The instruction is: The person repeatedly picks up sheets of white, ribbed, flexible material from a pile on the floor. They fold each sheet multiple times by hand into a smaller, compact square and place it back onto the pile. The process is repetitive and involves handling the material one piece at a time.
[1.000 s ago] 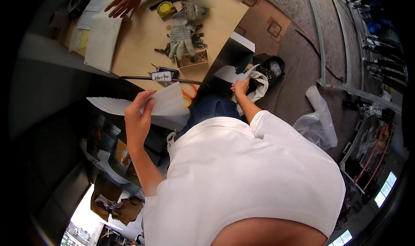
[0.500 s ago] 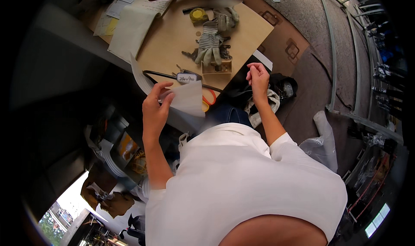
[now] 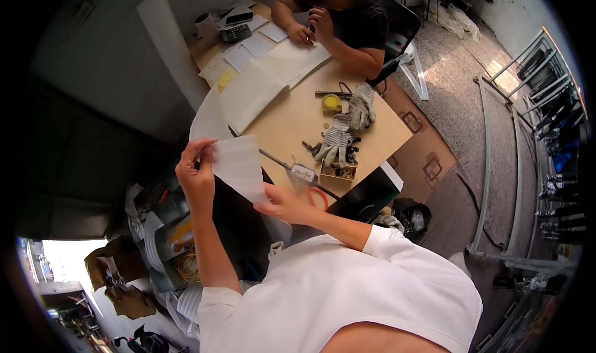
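Note:
I hold a white sheet of paper in front of me with both hands. My left hand pinches its upper left edge. My right hand grips its lower right corner. The sheet hangs over the near edge of a wooden table. Just past my right hand lie orange-handled scissors and a long dark tool with a white tag.
On the table lie striped work gloves, a yellow tape measure, a small box of parts and large paper sheets. Another person sits at the far end. Cluttered boxes stand lower left; metal racks at right.
My right hand has come up from the bag below the table and taken hold of the sheet's lower corner. The view has swung so the seated person is now visible.

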A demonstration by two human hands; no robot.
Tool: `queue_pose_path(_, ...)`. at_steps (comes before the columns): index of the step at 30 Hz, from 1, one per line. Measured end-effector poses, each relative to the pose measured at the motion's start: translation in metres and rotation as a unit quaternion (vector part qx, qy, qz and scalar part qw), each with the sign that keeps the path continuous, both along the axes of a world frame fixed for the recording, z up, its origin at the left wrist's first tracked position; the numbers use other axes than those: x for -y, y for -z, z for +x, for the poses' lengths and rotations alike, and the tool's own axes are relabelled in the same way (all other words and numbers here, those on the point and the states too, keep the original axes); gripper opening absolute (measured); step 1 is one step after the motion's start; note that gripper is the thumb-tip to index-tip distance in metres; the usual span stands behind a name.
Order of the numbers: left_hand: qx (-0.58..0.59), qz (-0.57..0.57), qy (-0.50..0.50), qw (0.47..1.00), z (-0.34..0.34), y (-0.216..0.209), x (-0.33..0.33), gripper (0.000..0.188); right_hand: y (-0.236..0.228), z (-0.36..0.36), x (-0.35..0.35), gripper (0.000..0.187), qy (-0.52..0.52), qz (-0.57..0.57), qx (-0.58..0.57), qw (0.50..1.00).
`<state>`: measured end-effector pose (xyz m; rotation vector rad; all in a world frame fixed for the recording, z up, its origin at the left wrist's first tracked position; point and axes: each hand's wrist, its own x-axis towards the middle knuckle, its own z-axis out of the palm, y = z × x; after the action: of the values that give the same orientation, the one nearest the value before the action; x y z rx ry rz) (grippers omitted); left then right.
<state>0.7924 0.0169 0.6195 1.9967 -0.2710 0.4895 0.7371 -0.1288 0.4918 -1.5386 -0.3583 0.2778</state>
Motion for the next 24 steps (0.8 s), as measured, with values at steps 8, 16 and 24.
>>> queue_pose_path(8, 0.008, 0.070, -0.072, 0.995, -0.046, 0.005, -0.017, 0.064, -0.060, 0.037, -0.035, 0.021, 0.131, 0.241, -0.194, 0.942)
queue_pose_path(16, 0.084, -0.003, -0.218, 0.972, -0.057, 0.060, -0.037, 0.037, -0.118, 0.033, -0.077, 0.027, -0.079, 0.182, -0.158, 0.967)
queue_pose_path(24, 0.132, 0.110, -0.323, 0.931, -0.027, -0.039, -0.221, 0.016, -0.180, 0.070, -0.050, 0.018, -0.072, 0.076, 0.204, 0.973)
